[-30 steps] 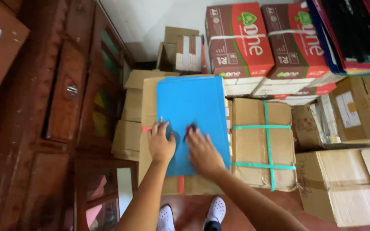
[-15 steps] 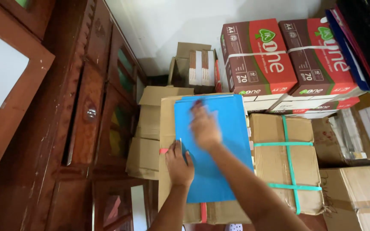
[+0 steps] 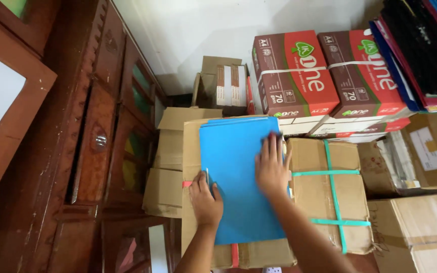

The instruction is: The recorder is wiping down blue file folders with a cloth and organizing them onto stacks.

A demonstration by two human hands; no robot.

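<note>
Blue paper stack point(image 3: 238, 177): lies flat atop a brown carton point(image 3: 192, 151) bound with a red strap, beside a wooden cabinet point(image 3: 87, 136). Left hand point(image 3: 206, 199): fingers slightly curled, resting on the stack's left edge. Right hand point(image 3: 271, 164): flat, fingers spread, pressed on the stack's right edge (near its upper corner). Adjacent right: carton with green straps point(image 3: 330, 197); behind it, red-and-brown paper boxes point(image 3: 330, 76)

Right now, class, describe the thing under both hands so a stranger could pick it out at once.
Start at the dark wooden cabinet on the left; beside it stand brown cardboard boxes. On the box strapped with a red band lies a stack of blue sheets, the left hand and right hand resting on it. It is the only bright blue, flat thing among the brown boxes.
</note>
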